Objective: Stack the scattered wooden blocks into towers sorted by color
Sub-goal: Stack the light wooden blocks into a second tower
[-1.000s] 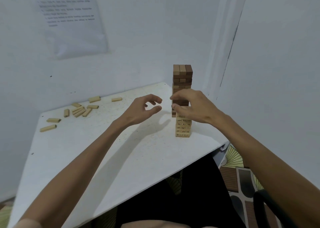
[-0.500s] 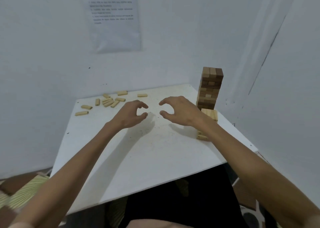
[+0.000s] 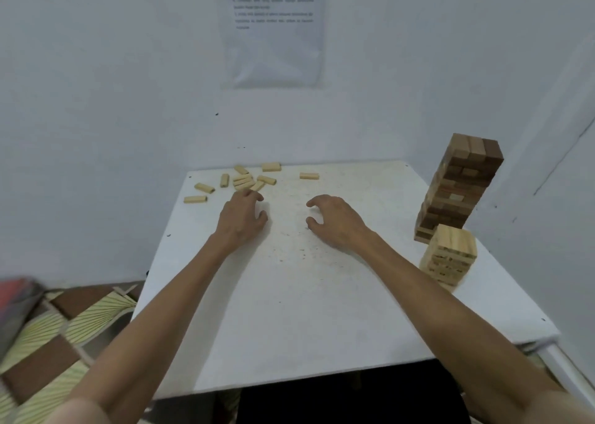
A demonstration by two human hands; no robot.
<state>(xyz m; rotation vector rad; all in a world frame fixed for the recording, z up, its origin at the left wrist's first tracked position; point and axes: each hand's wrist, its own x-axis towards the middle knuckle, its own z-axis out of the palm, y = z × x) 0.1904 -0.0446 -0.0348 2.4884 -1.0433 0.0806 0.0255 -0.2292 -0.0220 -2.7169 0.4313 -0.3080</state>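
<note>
Several light wooden blocks (image 3: 248,179) lie scattered at the far left of the white table (image 3: 289,311). One more light block (image 3: 309,175) lies apart, further right. A tall dark brown tower (image 3: 458,188) stands at the far right. In front of it stands a shorter light-coloured tower (image 3: 449,254). My left hand (image 3: 243,217) hovers just in front of the scattered blocks, fingers apart, holding nothing. My right hand (image 3: 335,219) is over the table's middle, fingers curled apart, also holding nothing.
White walls close in behind and to the right of the table. A printed sheet (image 3: 273,27) hangs on the back wall. Patterned floor tiles (image 3: 64,333) show at the lower left. The table's near edge runs above a dark space.
My right hand left the light tower and moved left to mid-table. My left hand reached forward to the scattered blocks. The view swung left.
</note>
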